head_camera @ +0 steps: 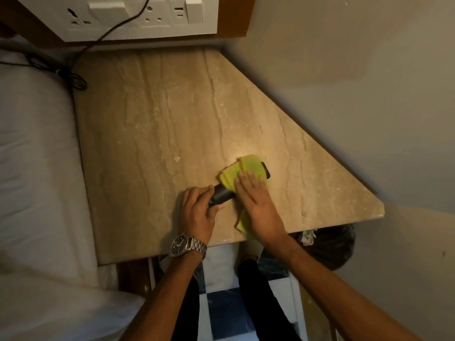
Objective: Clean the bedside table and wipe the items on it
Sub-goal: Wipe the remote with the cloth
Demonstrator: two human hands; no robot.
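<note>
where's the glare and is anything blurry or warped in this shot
Head view: warm glare on the table just beyond the cloth; the bed at left is soft and smeared; the wide lens bows the table's edges; the left hand, gripping the remote, and right hand look fairly sharp.

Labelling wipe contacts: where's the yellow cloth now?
Head view: the cloth lies near the bedside table's front edge, draped over the black device, under the right hand.

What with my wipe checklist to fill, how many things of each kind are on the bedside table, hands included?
Yellow cloth: 1
Black device: 1
Hands: 2 (left hand, right hand)
Total: 4
</note>
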